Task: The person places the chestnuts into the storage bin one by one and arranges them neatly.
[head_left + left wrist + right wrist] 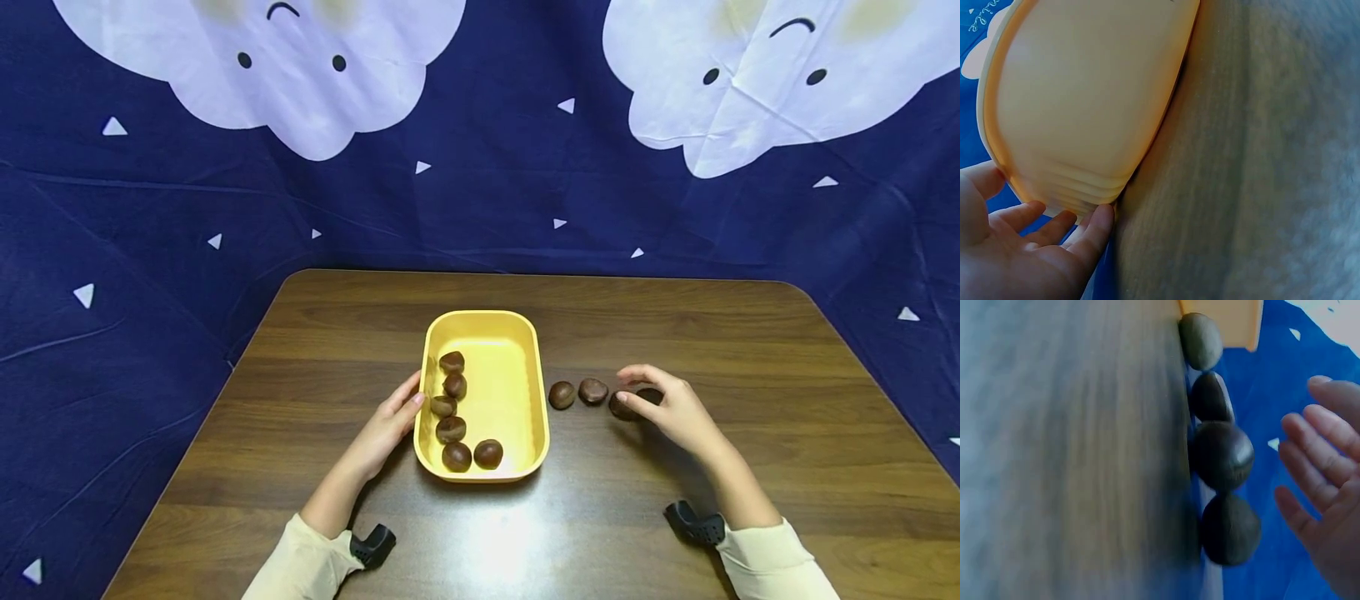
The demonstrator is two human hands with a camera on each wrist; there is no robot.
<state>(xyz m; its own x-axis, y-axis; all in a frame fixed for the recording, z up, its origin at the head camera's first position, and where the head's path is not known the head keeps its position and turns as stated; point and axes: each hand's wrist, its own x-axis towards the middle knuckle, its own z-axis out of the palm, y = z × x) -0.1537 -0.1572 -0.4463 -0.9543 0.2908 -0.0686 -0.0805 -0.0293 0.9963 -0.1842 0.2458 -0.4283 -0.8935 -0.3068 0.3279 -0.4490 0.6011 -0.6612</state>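
Note:
In the head view a yellow tray (pixel 510 383) stands on the table with several chestnuts along its left side and one more chestnut (pixel 488 454) near its bottom edge. My left hand (pixel 382 433) rests its fingers against the tray's left wall; the left wrist view shows the fingertips touching the tray's outside (pixel 1085 112). To the tray's right, several chestnuts lie in a row, among them one nearest the tray (pixel 562 395). My right hand (pixel 675 412) hovers over the row's right end, partly covering two chestnuts. Its fingers are apart and hold nothing in the right wrist view.
The brown wooden table (pixel 337 325) has its back edge against a dark blue cloth (pixel 487 208) with white clouds and small triangles. A black band (pixel 373 547) is on the left wrist, another (pixel 695 525) on the right.

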